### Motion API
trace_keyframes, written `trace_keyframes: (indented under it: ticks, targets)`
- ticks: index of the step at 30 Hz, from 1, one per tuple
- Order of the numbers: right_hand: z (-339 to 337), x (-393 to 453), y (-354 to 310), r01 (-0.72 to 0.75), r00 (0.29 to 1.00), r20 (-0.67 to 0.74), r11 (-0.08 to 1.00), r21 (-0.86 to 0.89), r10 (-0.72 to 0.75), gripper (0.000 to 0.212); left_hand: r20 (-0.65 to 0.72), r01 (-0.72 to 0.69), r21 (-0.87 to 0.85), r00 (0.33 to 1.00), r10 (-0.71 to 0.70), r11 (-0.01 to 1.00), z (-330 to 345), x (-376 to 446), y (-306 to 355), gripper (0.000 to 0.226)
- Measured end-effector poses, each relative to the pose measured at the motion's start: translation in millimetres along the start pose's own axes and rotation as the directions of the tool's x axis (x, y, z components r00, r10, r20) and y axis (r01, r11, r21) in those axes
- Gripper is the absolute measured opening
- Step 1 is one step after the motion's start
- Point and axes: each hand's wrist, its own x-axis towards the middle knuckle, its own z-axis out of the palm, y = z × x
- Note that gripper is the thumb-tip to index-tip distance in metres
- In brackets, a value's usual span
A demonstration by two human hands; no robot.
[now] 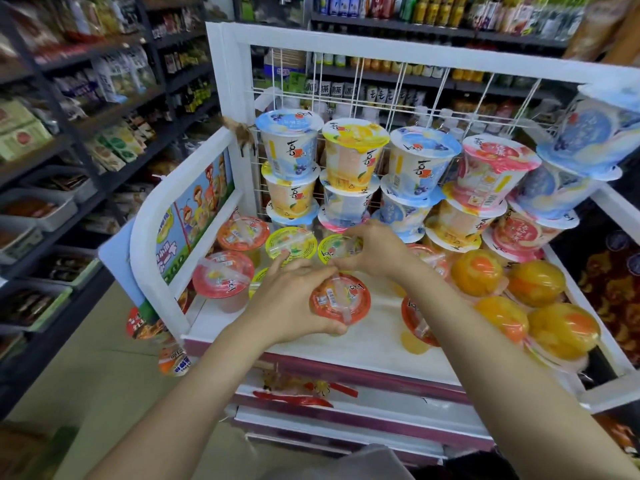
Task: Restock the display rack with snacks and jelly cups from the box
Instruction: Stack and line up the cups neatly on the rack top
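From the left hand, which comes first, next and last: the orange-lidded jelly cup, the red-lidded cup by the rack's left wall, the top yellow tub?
1. Orange-lidded jelly cup: held in the left hand.
2. Red-lidded cup: to its left, on the shelf.
3. Top yellow tub: high at the back, on the stacks.

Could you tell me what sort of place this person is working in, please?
Most likely a small grocery or convenience store. Dark shelves of packaged snacks line the aisle, bottled and canned drinks fill the shelves behind, and a white display rack holds stacked jelly cups for sale.
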Motion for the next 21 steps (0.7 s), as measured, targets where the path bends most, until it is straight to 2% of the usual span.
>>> trace_keyframes:
  ticks: [5, 7, 10, 13, 17, 19, 21]
  targets:
    - [-7.0, -0.3, 2.1, 0.030, 0.998, 0.050, 0.999, 0.030, -0.032, 0.062, 0.041, -0.043, 0.014, 0.998, 0.043, 0.999, 0.1, 0.9, -4.1, 0.101]
    - [-9.8, -4.8, 4.9, 0.037, 0.998, 0.041, 0.998, 0.044, -0.039, 0.058, 0.000, -0.075, 0.022, 0.997, 0.075, 0.997, -0.9, -2.1, -11.7, 0.102]
    - [-11.3, -11.9, 6.7, 0.013, 0.999, 0.033, 0.999, 0.030, -0.014, 0.060, -0.110, -0.062, 0.047, 0.992, 0.066, 0.997, 1.0, -8.7, -29.2, 0.118]
    - [-7.8, -15.4, 1.1, -0.003, 1.000, 0.008, 0.999, 0.049, 0.003, 0.057, -0.112, -0.020, 0.062, 0.993, 0.027, 0.998, 4.8, -13.3, -38.9, 0.125]
    - [-6.3, -30.4, -7.4, -0.063, 0.995, -0.072, 0.998, 0.012, 0.064, 0.067, -0.124, -0.039, 0.138, 0.991, 0.057, 0.990, 4.4, -17.8, -40.7, 0.103]
    - [-6.2, -51.3, -17.2, -0.022, 0.992, -0.123, 0.999, 0.027, 0.025, 0.071, -0.166, -0.040, 0.184, 0.984, 0.071, 0.982, 2.9, -21.5, -44.9, 0.089]
    - [-0.3, -74.1, -27.8, 0.025, 0.997, -0.078, 0.999, 0.040, -0.022, 0.073, -0.164, -0.022, 0.201, 0.985, 0.056, 0.979, 4.1, -23.8, -50.6, 0.086]
